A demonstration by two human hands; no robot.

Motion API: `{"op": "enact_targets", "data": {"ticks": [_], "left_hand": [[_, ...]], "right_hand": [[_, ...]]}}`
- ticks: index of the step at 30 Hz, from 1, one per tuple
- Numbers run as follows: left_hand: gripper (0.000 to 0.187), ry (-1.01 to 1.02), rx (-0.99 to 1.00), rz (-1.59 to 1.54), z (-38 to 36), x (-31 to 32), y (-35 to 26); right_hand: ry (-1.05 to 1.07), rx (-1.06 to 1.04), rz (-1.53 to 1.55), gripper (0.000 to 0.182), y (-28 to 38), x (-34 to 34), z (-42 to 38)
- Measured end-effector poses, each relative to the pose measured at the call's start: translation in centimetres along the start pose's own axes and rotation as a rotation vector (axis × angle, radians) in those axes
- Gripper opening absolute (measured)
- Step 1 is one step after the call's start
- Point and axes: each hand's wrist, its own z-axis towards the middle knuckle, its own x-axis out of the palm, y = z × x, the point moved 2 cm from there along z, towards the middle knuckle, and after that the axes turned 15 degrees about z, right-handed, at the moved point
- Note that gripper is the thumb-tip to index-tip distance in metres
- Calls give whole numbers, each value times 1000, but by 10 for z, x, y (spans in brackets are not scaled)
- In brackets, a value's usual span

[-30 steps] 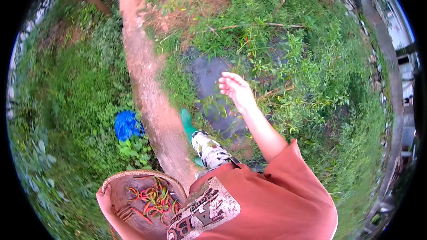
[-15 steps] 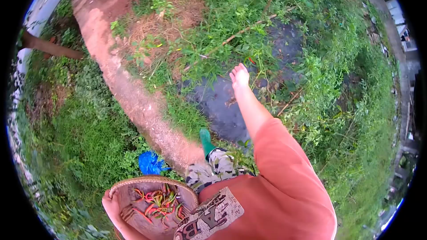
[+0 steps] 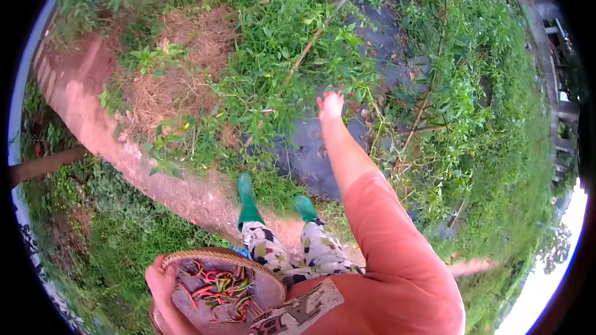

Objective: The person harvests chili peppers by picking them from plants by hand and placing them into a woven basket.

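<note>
My left hand (image 3: 160, 282) grips the rim of a round woven basket (image 3: 273, 285), held tilted against my body at the lower left. Several red and green chili peppers (image 3: 217, 288) lie loose inside it. My right arm reaches out over a leafy chili plant (image 3: 357, 71). At its end, my right hand (image 3: 332, 107) has its fingers apart, with the fingertips among the leaves. Beside them shows a small red chili (image 3: 351, 93), partly hidden by foliage.
Dark plastic sheeting (image 3: 310, 155) covers the ground beneath the plants. Wooden sticks (image 3: 316, 36) lean across the bed. A dirt path (image 3: 149, 177) curves past my green boots (image 3: 247, 195). Dry straw (image 3: 180, 87) lies ahead, and a tree trunk (image 3: 49, 166) stands at left.
My body and view have turned, and both boots now show. My right hand has opened its fingers close to the red chili. The blue bag is now mostly hidden behind the basket.
</note>
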Motion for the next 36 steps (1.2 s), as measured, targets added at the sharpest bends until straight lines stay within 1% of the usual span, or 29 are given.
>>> {"op": "enact_targets", "data": {"ticks": [1,2,4,5,6,8,9,11,12,14,15,16,18,19,20,22,23,24,26,27,28,30,31,33,34,36], "left_hand": [[21,71,15,85,17,-2,-2],[22,130,36,169,34,-4,-6],[23,109,67,237,58,-12,-8],[22,90,109,237,68,-16,-4],[22,66,153,235,78,-19,-3],[22,88,158,233,96,-29,-4],[21,112,147,221,104,-33,-4],[21,125,177,242,120,-32,7],[20,137,188,262,128,-33,6],[19,150,194,246,137,-37,2],[19,152,199,248,141,-39,0],[18,153,204,251,145,-40,-2],[18,158,215,256,151,-42,-5],[18,165,220,265,154,-44,-6],[18,165,229,266,156,-45,-6],[18,182,188,253,162,-46,-3],[18,177,202,261,163,-47,-4],[19,179,222,259,164,-49,-7],[20,167,247,260,166,-55,-14],[21,170,243,261,166,-58,-17],[21,173,239,262,167,-61,-20],[21,161,291,277,169,-65,-22],[22,166,290,262,171,-67,-26],[22,193,275,236,174,-71,-37],[22,191,299,243,176,-73,-41],[23,198,334,261,180,-72,-46]], "right_hand": [[-25,-39,64,56,-3,1,4],[-35,-47,58,56,-5,4,8],[-67,-97,159,58,-12,9,11],[-67,-150,184,54,-16,13,12],[-76,-156,195,54,-16,19,11],[-122,-232,269,31,-11,27,6],[-132,-244,279,31,-10,27,9],[-68,-300,469,39,0,26,15],[-71,-315,472,39,9,27,17],[-64,-269,600,44,24,34,21],[-141,-337,659,41,26,39,20],[-139,-346,660,41,32,41,18],[-23,-435,566,38,50,46,0],[-52,-484,590,31,57,50,-16],[-55,-493,593,31,61,49,-22],[-92,-566,677,26,72,51,-40],[-174,-582,710,22,76,49,-51],[-181,-590,723,22,79,42,-59],[-55,-672,637,18,84,28,-70],[-132,-693,607,13,81,19,-71],[-150,-717,471,12,84,20,-96],[-242,-715,481,9,90,25,-132],[-253,-731,493,9,87,19,-138],[-235,-694,413,7,81,6,-145],[-250,-711,425,7,80,5,-153],[-375,-580,532,8,74,5,-163]]}}
